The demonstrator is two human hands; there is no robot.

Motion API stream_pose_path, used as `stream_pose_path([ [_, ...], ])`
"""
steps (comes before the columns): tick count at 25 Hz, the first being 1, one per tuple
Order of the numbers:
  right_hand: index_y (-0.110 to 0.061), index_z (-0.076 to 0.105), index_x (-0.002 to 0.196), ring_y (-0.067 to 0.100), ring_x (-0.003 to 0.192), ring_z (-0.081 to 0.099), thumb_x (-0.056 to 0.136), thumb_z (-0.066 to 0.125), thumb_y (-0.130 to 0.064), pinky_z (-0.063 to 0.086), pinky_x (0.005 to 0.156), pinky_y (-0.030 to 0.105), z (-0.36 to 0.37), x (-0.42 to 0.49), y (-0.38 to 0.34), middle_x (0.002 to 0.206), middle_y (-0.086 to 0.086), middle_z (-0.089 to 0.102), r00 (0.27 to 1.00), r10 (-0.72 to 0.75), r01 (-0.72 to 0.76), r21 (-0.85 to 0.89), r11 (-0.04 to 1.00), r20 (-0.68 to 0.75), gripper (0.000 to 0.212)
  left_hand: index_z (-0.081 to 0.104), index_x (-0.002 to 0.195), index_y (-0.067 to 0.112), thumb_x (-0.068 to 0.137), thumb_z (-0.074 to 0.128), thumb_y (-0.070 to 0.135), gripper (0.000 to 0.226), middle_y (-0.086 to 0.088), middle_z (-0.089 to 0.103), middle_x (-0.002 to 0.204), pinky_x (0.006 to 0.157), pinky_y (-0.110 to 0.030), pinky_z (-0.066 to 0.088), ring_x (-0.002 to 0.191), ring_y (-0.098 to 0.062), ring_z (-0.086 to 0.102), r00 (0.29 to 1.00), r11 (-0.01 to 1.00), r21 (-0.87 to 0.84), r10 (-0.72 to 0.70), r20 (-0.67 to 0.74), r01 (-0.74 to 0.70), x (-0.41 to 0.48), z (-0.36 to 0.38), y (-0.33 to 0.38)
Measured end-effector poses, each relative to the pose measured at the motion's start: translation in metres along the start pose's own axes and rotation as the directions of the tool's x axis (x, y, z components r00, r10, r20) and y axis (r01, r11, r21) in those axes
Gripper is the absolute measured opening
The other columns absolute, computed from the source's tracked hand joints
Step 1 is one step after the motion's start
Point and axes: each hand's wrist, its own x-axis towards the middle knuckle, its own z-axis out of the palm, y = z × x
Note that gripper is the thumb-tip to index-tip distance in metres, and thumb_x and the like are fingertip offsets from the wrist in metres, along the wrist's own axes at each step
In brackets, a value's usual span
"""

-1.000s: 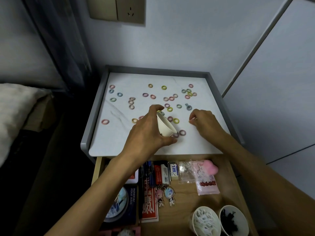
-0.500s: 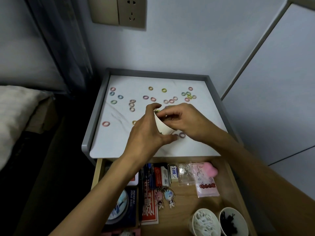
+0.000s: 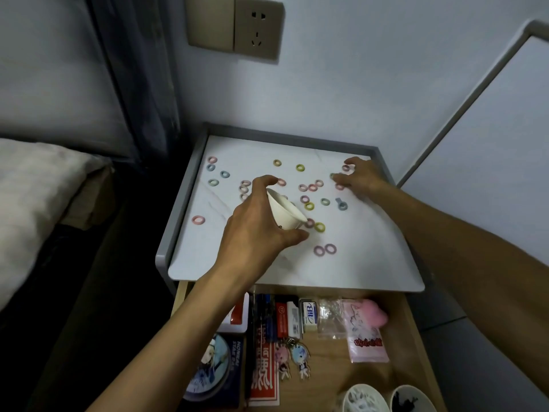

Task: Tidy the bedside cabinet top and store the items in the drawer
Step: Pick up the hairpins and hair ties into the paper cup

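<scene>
1. Right hand (image 3: 361, 176) is now reaching away from the paper cup (image 3: 286, 214), fingers splayed, touching rings (image 3: 300, 167) at the far right corner.
2. Cabinet top (image 3: 371, 263) is carrying scattered rings above the open drawer (image 3: 332, 367).
3. Left hand (image 3: 255, 230) is gripping the tilted cup mid-top.
</scene>
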Motion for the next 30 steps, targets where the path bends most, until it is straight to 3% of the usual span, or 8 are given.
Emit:
stream_pose_path([
  [2, -0.02, 0.059, 0.126, 0.032, 0.122, 0.05, 0.078, 0.075, -0.046, 0.043, 0.103, 0.04, 0.007, 0.011, 0.002, 0.136, 0.014, 0.05, 1.0, -0.025, 0.026, 0.022, 0.999, -0.012, 0.058, 0.033, 0.136, 0.033, 0.064, 0.088, 0.035, 0.091, 0.01, 0.048, 0.107, 0.077, -0.026, 0.048, 0.096, -0.017, 0.056, 1.0, 1.0, -0.001, -0.007, -0.004, 0.007, 0.003, -0.002, -0.001],
  [6, -0.01, 0.071, 0.099, 0.021, 0.094, 0.06, 0.08, 0.078, -0.018, 0.041, 0.076, 0.024, 0.013, 0.004, -0.005, 0.108, 0.012, 0.067, 0.983, -0.162, 0.171, 0.116, 0.978, -0.084, 0.022, 0.033, 0.138, 0.031, 0.065, 0.088, 0.035, 0.092, 0.011, 0.046, 0.109, 0.079, -0.026, 0.046, 0.099, -0.015, 0.053, 1.0, 1.0, 0.005, 0.003, -0.008, -0.003, 0.004, -0.006, -0.002],
  [9, -0.004, 0.073, 0.09, 0.024, 0.091, 0.065, 0.081, 0.075, -0.009, 0.043, 0.074, 0.023, 0.016, -0.002, -0.009, 0.096, 0.013, 0.071, 0.97, -0.226, 0.233, 0.075, 0.97, -0.09, 0.01, 0.032, 0.138, 0.03, 0.066, 0.088, 0.035, 0.092, 0.012, 0.045, 0.108, 0.079, -0.025, 0.044, 0.098, -0.013, 0.051, 1.0, 1.0, 0.015, 0.004, -0.012, -0.004, 0.004, -0.006, -0.002],
  [14, -0.003, 0.071, 0.094, 0.017, 0.084, 0.061, 0.087, 0.07, -0.008, 0.046, 0.076, 0.023, 0.013, -0.011, -0.015, 0.101, 0.014, 0.07, 0.973, -0.229, 0.229, -0.046, 0.972, 0.022, 0.009, 0.033, 0.137, 0.032, 0.065, 0.088, 0.036, 0.091, 0.013, 0.045, 0.107, 0.075, -0.022, 0.041, 0.095, -0.011, 0.049, 1.0, 1.0, 0.025, 0.015, -0.012, -0.015, 0.001, -0.005, -0.001],
  [19, -0.007, 0.068, 0.092, 0.011, 0.068, 0.064, 0.088, 0.069, -0.011, 0.052, 0.071, 0.024, -0.02, -0.054, -0.046, 0.087, 0.009, 0.071, 0.955, -0.288, 0.298, 0.238, 0.924, -0.076, 0.006, 0.033, 0.137, 0.032, 0.064, 0.088, 0.036, 0.091, 0.013, 0.046, 0.108, 0.075, -0.023, 0.041, 0.096, -0.012, 0.051, 1.0, 1.0, 0.016, 0.013, -0.013, -0.013, 0.001, -0.006, -0.001],
  [24, -0.004, 0.067, 0.092, 0.004, 0.07, 0.067, 0.085, 0.068, 0.001, 0.052, 0.067, 0.015, -0.049, -0.148, -0.104, 0.085, 0.003, 0.069, 0.806, -0.577, 0.46, 0.473, 0.751, 0.133, 0.009, 0.031, 0.137, 0.032, 0.065, 0.088, 0.035, 0.092, 0.011, 0.051, 0.108, 0.076, -0.029, 0.047, 0.094, -0.015, 0.054, 1.0, 1.0, -0.014, -0.002, -0.01, 0.002, 0.001, -0.005, 0.003],
  [27, -0.008, 0.071, 0.093, 0.005, 0.077, 0.067, 0.084, 0.067, 0.004, 0.054, 0.073, 0.023, -0.031, -0.179, -0.114, 0.088, 0.001, 0.071, 0.687, -0.67, 0.564, 0.376, 0.735, 0.279, 0.017, 0.031, 0.138, 0.031, 0.066, 0.087, 0.031, 0.091, 0.008, 0.062, 0.117, 0.081, -0.034, 0.053, 0.097, -0.017, 0.062, 1.0, 0.999, -0.04, 0.01, -0.007, -0.01, 0.0, -0.004, 0.003],
  [30, -0.011, 0.074, 0.102, 0.004, 0.089, 0.067, 0.087, 0.065, -0.001, 0.053, 0.082, 0.02, -0.027, -0.182, -0.112, 0.095, -0.004, 0.073, 0.688, -0.677, 0.572, 0.379, 0.727, 0.261, 0.02, 0.031, 0.139, 0.03, 0.066, 0.087, 0.03, 0.092, 0.009, 0.061, 0.119, 0.08, -0.03, 0.051, 0.096, -0.015, 0.061, 1.0, 0.999, -0.031, 0.015, -0.015, -0.015, -0.001, -0.005, 0.002],
])
